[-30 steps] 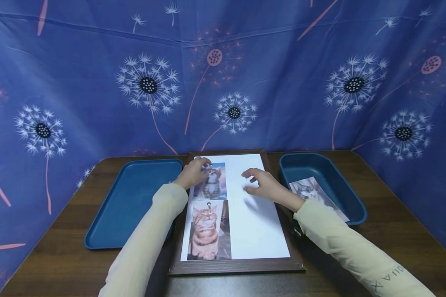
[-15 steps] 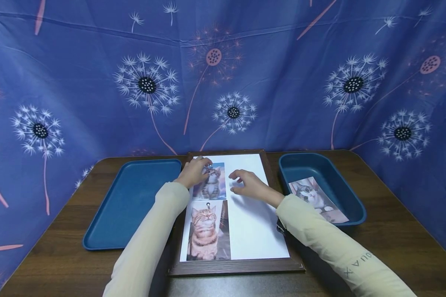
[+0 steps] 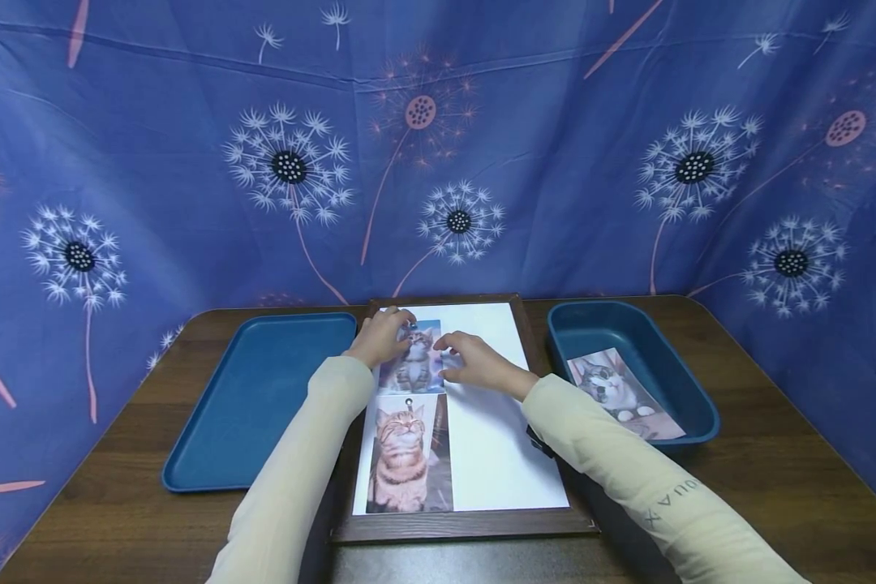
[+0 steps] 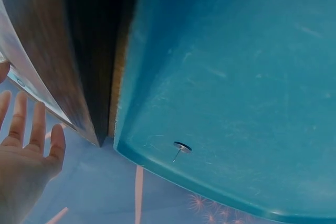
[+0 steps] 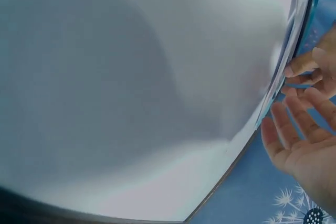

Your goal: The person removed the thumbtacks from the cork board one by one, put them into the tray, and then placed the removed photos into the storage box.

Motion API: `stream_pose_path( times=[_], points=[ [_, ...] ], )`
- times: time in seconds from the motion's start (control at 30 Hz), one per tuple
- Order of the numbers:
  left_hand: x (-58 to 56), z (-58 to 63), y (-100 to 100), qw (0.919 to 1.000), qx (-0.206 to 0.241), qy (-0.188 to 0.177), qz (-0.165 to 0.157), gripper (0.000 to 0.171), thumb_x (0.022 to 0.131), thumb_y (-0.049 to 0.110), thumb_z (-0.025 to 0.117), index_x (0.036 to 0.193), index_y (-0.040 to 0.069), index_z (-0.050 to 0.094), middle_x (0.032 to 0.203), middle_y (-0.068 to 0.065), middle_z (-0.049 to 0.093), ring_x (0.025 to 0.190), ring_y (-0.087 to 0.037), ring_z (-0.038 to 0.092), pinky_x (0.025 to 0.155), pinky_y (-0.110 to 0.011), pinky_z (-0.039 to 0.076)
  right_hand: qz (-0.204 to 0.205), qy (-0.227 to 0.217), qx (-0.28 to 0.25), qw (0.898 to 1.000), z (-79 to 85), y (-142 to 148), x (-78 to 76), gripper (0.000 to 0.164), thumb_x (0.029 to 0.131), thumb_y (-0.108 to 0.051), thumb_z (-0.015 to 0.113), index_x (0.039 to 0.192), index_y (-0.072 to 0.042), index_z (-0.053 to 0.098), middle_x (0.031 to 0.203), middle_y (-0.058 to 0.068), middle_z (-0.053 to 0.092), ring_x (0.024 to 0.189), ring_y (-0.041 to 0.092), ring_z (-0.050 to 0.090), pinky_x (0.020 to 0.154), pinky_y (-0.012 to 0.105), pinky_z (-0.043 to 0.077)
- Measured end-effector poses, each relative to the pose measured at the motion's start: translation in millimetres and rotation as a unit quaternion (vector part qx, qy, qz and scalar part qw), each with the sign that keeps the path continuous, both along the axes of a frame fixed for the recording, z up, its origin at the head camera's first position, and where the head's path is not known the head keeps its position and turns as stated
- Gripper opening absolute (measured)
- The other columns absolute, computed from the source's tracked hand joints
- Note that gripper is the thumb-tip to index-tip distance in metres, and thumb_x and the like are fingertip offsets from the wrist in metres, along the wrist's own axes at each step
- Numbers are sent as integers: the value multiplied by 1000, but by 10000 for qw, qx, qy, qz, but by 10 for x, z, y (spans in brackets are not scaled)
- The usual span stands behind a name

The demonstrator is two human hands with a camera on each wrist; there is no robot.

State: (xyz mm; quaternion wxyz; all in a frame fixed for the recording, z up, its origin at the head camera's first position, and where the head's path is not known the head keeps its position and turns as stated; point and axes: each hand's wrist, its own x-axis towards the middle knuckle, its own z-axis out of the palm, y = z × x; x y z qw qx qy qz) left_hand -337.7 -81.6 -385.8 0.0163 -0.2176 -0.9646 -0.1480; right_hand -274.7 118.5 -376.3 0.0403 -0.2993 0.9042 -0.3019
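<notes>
A photo of a grey kitten (image 3: pixel 418 375) lies at the upper left of a white, dark-framed board (image 3: pixel 507 454). My left hand (image 3: pixel 380 338) reaches over the frame, its fingertips at the photo's top, next to a small pin; whether they touch the pin is hidden. My right hand (image 3: pixel 479 362) hovers at the photo's right edge with relaxed, slightly bent fingers and nothing between them. Just below, a photo of an orange cat (image 3: pixel 401 462) has a pin (image 3: pixel 410 403) at its top. The right wrist view shows my right hand's spread fingers (image 5: pixel 286 129).
To the board's left stands a blue tray (image 3: pixel 259 405); a thumbtack (image 4: pixel 182 148) lies in it. A deeper blue bin (image 3: pixel 660 349) on the right holds a grey-and-white cat photo (image 3: pixel 616 389). A blue dandelion-print curtain (image 3: pixel 540 162) hangs behind the wooden table (image 3: pixel 781 454).
My right hand has moved left across the board's white surface to the kitten photo's right edge. My left hand has stayed at the photo's top.
</notes>
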Motion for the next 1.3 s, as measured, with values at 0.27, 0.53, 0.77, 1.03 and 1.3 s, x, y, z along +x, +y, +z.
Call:
stream_pose_path(
  times=[0.27,0.53,0.77,1.03,1.3],
  points=[
    [-59,-11,-1,9999,68,-110,-39,41,85,21,64,124,16,51,119,-7,55,115,-31,48,100,-54,32,201,32,115,9997,-37,-78,-33,44,80,-13,67,120,0,53,122,15,55,117,31,49,100,43,38],
    [-117,-6,-4,9998,12,-109,-146,42,85,20,65,124,16,51,122,-6,54,116,-31,47,100,-54,32,217,-20,431,9988,-79,-150,-43,43,80,-14,68,119,-2,54,121,12,55,115,30,48,101,46,35],
    [-183,-20,-7,9994,38,-50,-328,40,86,19,63,124,15,52,116,-5,57,109,-28,49,96,-49,35,122,-54,732,9972,-91,-166,-50,45,81,-19,67,122,-6,54,129,13,50,118,34,44,98,60,31],
    [-218,-1,18,9994,-70,-31,-348,39,86,18,63,123,15,53,114,-4,58,107,-26,50,96,-47,35,81,-10,966,9953,-105,-170,-58,46,81,-25,67,122,-8,54,133,12,47,119,33,42,97,60,31],
    [-249,1,50,9993,-165,-33,-327,37,84,16,64,120,15,56,111,-2,59,106,-26,49,95,-46,35,102,-50,1126,9936,-100,-165,-62,45,82,-28,67,122,-11,55,132,8,46,119,31,42,96,55,33]
  ],
)
